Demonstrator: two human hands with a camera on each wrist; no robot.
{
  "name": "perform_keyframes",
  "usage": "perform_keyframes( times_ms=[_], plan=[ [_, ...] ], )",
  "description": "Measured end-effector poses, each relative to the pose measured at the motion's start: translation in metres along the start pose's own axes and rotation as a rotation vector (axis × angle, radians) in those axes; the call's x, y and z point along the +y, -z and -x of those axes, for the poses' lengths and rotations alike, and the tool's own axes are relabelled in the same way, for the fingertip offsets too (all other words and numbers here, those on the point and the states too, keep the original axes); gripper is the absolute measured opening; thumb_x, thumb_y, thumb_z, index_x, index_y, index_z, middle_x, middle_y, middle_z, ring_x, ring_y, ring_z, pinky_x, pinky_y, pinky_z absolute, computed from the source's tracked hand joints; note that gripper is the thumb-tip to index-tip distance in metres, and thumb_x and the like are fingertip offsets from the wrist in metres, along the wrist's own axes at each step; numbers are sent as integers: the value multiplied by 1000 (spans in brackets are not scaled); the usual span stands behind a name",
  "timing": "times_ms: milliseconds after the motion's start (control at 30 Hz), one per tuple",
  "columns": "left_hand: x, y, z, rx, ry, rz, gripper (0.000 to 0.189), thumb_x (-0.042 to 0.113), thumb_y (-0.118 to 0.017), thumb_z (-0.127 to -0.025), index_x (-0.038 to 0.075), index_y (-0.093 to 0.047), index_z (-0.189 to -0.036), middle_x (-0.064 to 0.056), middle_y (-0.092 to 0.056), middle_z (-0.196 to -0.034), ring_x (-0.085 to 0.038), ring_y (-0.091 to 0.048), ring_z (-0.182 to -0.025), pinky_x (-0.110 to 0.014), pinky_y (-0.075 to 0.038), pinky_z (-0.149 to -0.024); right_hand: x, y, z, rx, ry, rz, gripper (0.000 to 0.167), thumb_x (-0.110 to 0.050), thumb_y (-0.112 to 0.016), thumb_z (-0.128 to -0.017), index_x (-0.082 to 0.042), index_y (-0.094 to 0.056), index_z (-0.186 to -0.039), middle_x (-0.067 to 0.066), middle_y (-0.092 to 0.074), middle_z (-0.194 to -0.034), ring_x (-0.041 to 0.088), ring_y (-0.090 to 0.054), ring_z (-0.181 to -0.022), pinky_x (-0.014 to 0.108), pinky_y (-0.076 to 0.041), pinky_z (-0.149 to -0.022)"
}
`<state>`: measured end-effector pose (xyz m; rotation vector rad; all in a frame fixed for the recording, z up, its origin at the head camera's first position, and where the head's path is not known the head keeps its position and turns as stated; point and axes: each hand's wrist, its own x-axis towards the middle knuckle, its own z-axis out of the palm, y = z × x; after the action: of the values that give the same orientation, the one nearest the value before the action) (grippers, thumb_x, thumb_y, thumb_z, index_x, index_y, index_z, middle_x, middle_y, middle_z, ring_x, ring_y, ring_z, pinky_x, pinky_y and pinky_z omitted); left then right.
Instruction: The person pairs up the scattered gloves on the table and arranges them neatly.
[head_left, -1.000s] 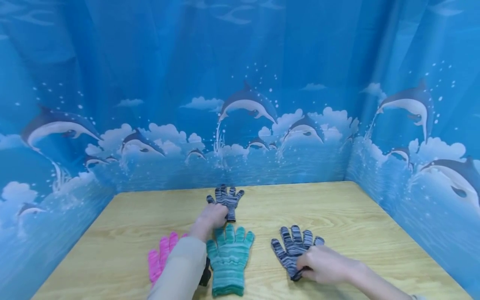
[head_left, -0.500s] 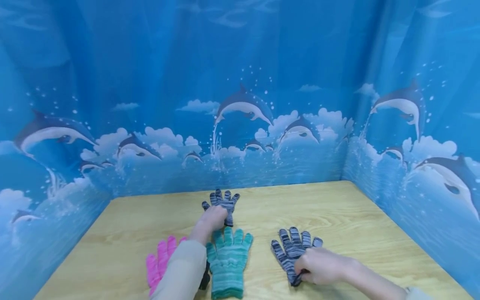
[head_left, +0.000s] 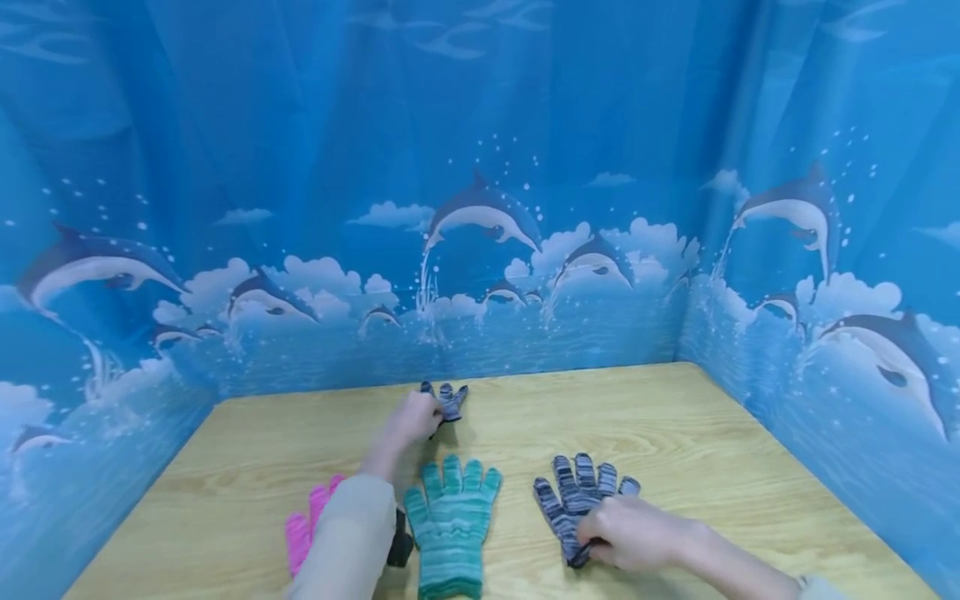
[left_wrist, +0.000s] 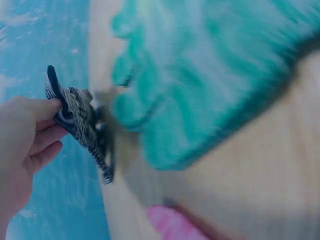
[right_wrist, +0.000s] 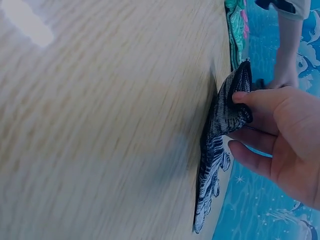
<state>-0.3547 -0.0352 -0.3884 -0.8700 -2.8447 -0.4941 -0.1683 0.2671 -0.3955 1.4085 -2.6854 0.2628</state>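
Observation:
At the back of the table, my left hand (head_left: 416, 417) pinches the cuff of a black-and-grey striped knit glove (left_wrist: 80, 117); in the left wrist view that cuff is raised off the wood. On the right, my right hand (head_left: 626, 532) pinches the cuff of a matching striped glove (head_left: 577, 496) between thumb and fingers. Its cuff is lifted, while its fingers lie spread on the table, as the right wrist view shows. Between the two arms a green striped glove (head_left: 452, 533) lies flat, fingers pointing away. A pink glove (head_left: 298, 542) is partly hidden by my left sleeve.
The wood-grain table (head_left: 712, 467) has a blue dolphin-print curtain (head_left: 360, 208) along its back and sides. A dark strap or device (head_left: 400, 540) sits at my left wrist, close beside the green glove.
My left hand has lifted the far striped glove's cuff from the table and moved slightly left and back with it. My right hand keeps its pinch. The head view has shifted a little.

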Motion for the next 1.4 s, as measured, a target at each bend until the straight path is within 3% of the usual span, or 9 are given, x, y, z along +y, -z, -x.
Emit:
perform_keyframes(
  times_ms=[133,200,433,600,733,933,1200,1400],
  plan=[
    [0,19,-4,114,13,84,11,5,-64,-84,4,-74,-87,-8,-69,-81,-19,-64,-70,-32,-52,-63,0,-2,-2,9,20,14,12,-12,-69,-77,-21,-61,-74,-22,-54,-71,-12,-46,-64,7,-35,-54],
    [2,30,-4,136,45,152,12,6,-63,-85,3,-73,-91,-10,-69,-84,-21,-65,-73,-34,-52,-65,0,-3,-3,15,36,21,14,-12,-69,-76,-21,-59,-73,-22,-53,-70,-12,-46,-64,7,-35,-54],
    [11,57,-6,118,167,354,22,14,-60,-90,3,-69,-106,-12,-67,-102,-24,-63,-94,-36,-51,-75,1,-4,-3,25,42,35,14,-12,-70,-75,-22,-60,-73,-21,-55,-71,-11,-49,-65,9,-37,-54],
    [22,68,-9,129,186,430,25,16,-58,-91,4,-66,-111,-12,-65,-109,-25,-60,-100,-37,-51,-78,1,-5,-3,45,66,82,16,-13,-71,-74,-22,-58,-71,-21,-56,-70,-9,-51,-65,11,-38,-54],
    [30,73,-8,132,181,433,25,17,-58,-92,5,-66,-112,-10,-65,-108,-23,-60,-99,-36,-51,-78,0,-7,-3,83,109,142,19,-14,-72,-72,-23,-55,-68,-19,-55,-67,-8,-51,-63,11,-37,-52],
    [52,75,-10,138,69,355,21,14,-58,-91,4,-68,-107,-9,-68,-101,-20,-63,-91,-33,-52,-74,-3,-9,-2,96,108,140,22,-15,-72,-71,-24,-53,-65,-20,-53,-66,-9,-48,-60,9,-35,-50],
    [85,73,-5,220,-192,109,14,8,-58,-90,6,-71,-96,-5,-66,-86,-16,-61,-77,-30,-51,-69,-8,-6,0,-64,73,180,15,-21,-73,-66,-25,-59,-67,-18,-42,-74,-6,-32,-57,11,-21,-44],
    [105,67,-3,225,-263,55,15,9,-58,-90,6,-71,-97,-5,-66,-91,-16,-62,-82,-29,-51,-72,-8,-7,3,-31,91,181,16,-14,-73,-65,-24,-62,-72,-16,-40,-76,-5,-32,-60,9,-25,-47]
  ],
)
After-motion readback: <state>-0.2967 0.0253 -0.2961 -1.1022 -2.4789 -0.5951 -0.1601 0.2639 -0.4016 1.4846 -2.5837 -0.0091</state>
